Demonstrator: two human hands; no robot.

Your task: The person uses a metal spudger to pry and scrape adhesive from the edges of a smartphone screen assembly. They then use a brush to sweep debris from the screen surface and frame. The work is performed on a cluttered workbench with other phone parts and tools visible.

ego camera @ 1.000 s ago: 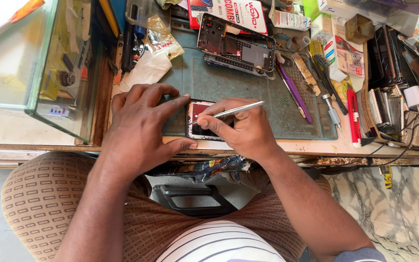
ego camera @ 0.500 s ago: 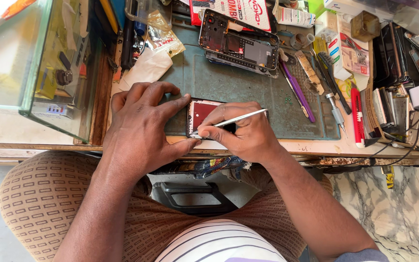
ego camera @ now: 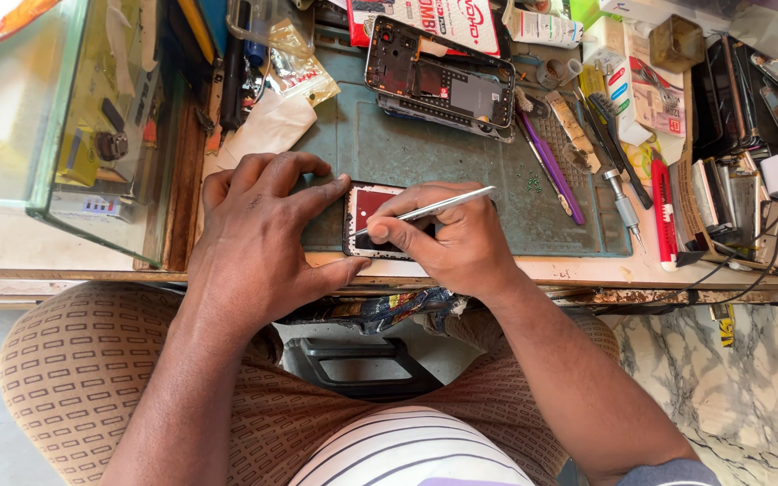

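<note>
On the green work mat (ego camera: 425,148), the left hand (ego camera: 258,238) presses flat against the nine o'clock edge of the small red-backed phone (ego camera: 373,216) while the right hand (ego camera: 461,243), at three o'clock, pinches a metal tool (ego camera: 429,210) onto it.

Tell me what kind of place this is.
Most likely a phone repair bench. An opened phone with its insides bared lies on a green work mat, screwdrivers lie beside it, and the hands work a thin metal tool on a small red-backed phone.
</note>
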